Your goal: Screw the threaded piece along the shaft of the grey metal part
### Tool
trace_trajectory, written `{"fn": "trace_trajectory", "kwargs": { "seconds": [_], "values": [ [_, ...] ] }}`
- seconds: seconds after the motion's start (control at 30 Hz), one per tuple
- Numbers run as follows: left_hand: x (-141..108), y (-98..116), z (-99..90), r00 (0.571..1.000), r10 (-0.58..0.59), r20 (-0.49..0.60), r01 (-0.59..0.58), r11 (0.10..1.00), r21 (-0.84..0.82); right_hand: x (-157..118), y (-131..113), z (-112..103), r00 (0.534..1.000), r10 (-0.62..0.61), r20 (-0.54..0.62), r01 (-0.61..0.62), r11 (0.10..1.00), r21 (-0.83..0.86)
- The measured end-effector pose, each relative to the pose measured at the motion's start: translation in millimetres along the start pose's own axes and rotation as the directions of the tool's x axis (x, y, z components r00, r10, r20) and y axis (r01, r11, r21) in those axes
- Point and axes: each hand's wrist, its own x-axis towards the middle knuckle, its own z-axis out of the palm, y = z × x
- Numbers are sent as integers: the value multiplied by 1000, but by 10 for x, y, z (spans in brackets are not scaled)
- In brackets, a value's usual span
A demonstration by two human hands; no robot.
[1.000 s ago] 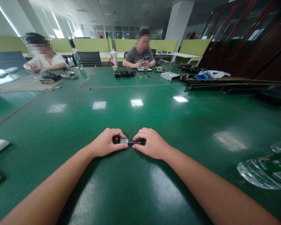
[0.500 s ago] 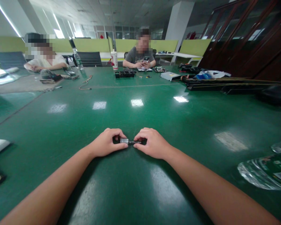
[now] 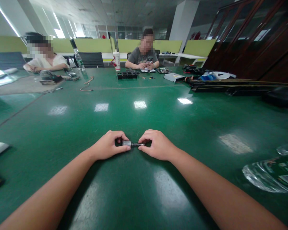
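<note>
Two ends of one small metal piece lie between the hands, and its long axis runs from side to side, almost level in the view, pointing from one hand to the other. The left hand (image 3: 108, 145) is at the thick end: its thumb and fingers close around the silver cylinder (image 3: 126, 143). The right hand (image 3: 159, 145) is at the thin end, and it pinches the dark rod (image 3: 135, 145) near its tip, with the thumb on the near side. So neither hand is nearer to the piece, because both touch it; the cylinder belongs to the left side and the rod goes out from it toward the right. All this is just at the surface of the green table (image 3: 139, 121), in front of the person. The cylinder looks smooth and shiny, while the rod is narrower and seems to have rings or ridges, but they are too small to tell exactly.
</note>
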Motion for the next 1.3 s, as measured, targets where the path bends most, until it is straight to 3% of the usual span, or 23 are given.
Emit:
{"fn": "trace_trajectory", "kwargs": {
  "seconds": [0.2, 0.5, 0.87, 1.07, 1.3],
  "values": [
    [-9, -6, -1, 1000, -3, 0, 3, 1000, -4, -9, 29, -50, 1000, 4, 16, -4, 1000, -17],
    [-11, -15, -9, 999, -38, 4, 38, 999, -21, -23, 121, -152, 988, 152, 13, -150, 985, -87],
    [-2, -15, 2, 1000, -28, -3, 28, 1000, -7, -28, 89, -119, 994, 104, 18, -103, 994, -44],
    [-11, -24, 7, 1000, -2, -12, 2, 1000, 11, 15, -21, 32, 1000, -10, 12, 8, 996, 91],
    [-3, -15, -2, 1000, 10, -11, -10, 1000, -27, 13, -42, 77, 999, -45, 23, 43, 995, 87]
  ]
}}
